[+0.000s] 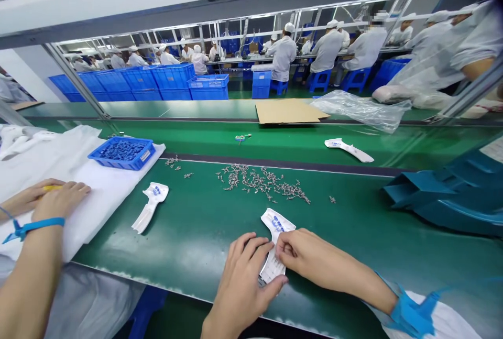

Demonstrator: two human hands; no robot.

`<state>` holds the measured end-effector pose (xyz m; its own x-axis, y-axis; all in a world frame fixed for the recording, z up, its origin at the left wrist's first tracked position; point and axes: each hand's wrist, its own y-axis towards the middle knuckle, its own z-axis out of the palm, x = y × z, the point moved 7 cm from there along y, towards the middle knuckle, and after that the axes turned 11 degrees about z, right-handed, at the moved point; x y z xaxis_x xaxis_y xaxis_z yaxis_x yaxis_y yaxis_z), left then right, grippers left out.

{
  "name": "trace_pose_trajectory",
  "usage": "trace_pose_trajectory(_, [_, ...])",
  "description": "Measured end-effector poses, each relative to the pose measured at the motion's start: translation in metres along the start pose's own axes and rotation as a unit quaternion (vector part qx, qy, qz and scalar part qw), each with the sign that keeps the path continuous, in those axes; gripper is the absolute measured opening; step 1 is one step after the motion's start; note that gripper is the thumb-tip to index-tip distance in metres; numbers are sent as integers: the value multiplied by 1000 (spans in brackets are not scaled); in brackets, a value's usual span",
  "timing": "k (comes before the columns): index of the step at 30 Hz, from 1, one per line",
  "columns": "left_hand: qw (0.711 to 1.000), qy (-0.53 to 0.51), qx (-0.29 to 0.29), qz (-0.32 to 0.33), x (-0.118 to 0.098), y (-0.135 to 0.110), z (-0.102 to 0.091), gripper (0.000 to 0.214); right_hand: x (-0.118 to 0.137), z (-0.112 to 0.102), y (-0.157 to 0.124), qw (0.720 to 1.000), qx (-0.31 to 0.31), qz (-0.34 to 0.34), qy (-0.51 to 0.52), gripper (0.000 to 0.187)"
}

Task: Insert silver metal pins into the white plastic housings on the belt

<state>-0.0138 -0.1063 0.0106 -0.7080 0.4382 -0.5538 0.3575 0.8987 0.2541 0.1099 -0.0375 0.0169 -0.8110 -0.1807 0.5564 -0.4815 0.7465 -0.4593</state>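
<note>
On the green bench in front of me lies a curved white plastic housing half (277, 219) with blue parts in its wider end. My left hand (244, 279) grips its lower end, fingers along the left side and thumb on the right. My right hand (304, 252) is over the middle of the housing, its fingers closed in a pinch. What they hold, if anything, is hidden. Just beyond are scattered small metal parts (271, 182). A similar housing half (151, 203) rests to the left, and another (349, 149) lies farther back on the right.
At left, a co-worker's hands (61, 200) hold something yellow over a white sheet (100, 197). A blue tray (143, 160) of small blue parts stands there. Teal stacked bins (451, 192) bound the right side. Cardboard (288, 111) and a clear plastic bag (361, 106) lie behind.
</note>
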Motion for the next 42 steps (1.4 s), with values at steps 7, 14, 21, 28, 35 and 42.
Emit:
trace_pose_trajectory(7, [1000,-13,-6,-4,0,0,0,46,7,-2,1,999,-2,20,-41,11])
trace_pose_trajectory(14, [999,-27,5,-17,1,1,1,45,0,-3,11,993,2,63,-100,9])
trace_pose_trajectory(21, [999,-29,-10,-40,8,-3,3,47,-17,5,-12,997,-13,77,10,25])
trace_pose_trajectory(28, [995,-38,-61,-66,-1,1,11,22,-38,49,-22,947,41,110,300,40])
trace_pose_trajectory(35, [990,36,-129,-41,24,3,-37,29,-38,-9,8,890,-10,85,448,52])
trace_pose_trajectory(42, [895,361,-207,-164,128,-49,-103,43,-91,-131,99,869,-185,102,447,12])
